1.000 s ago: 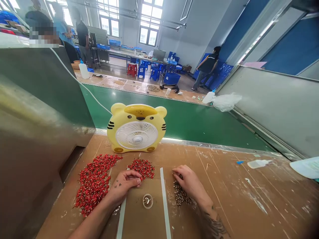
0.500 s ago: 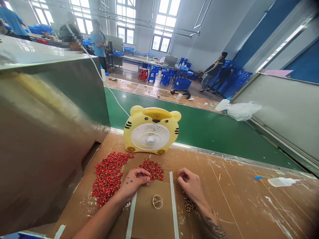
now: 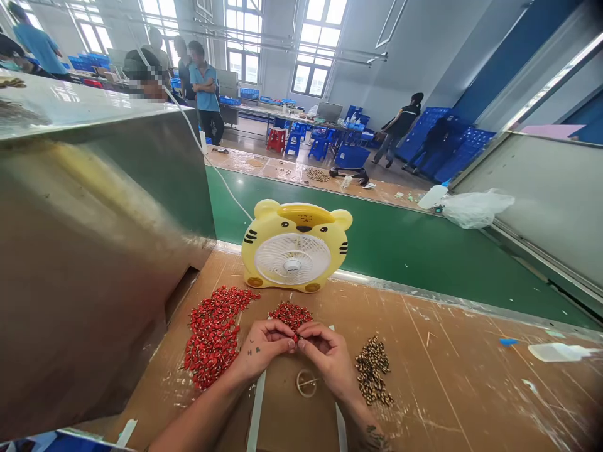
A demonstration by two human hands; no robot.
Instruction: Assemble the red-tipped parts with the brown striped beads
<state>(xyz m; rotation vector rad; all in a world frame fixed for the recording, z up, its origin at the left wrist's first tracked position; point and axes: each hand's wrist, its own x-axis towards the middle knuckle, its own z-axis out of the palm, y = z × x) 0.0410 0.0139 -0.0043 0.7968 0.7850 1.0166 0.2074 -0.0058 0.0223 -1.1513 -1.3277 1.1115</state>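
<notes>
My left hand (image 3: 266, 351) is closed in a pinch on a small red piece (image 3: 296, 338). The thumb and fingers of my right hand (image 3: 330, 356) are pressed together against the same spot; anything between them is too small to make out. Just beyond my fingertips lies a small pile of red pieces with pale tips (image 3: 288, 312). A larger red pile (image 3: 211, 342) spreads left of my left forearm. To the right of my right hand is a pile of black-and-gold pieces (image 3: 373, 370). Below the hands, a small round clear dish (image 3: 306, 394) rests on the taped cardboard.
A yellow animal-faced fan (image 3: 249, 251) stands behind the piles, its white cord running up left. A metal cabinet (image 3: 103, 263) borders the left side. A white squeeze bottle (image 3: 556, 353) lies far right. Several people are in the room beyond the green barrier (image 3: 400, 245).
My right hand has moved left from beside the black-and-gold pile to meet my left hand at the red piece. More of that pile now shows. The view has shifted slightly.
</notes>
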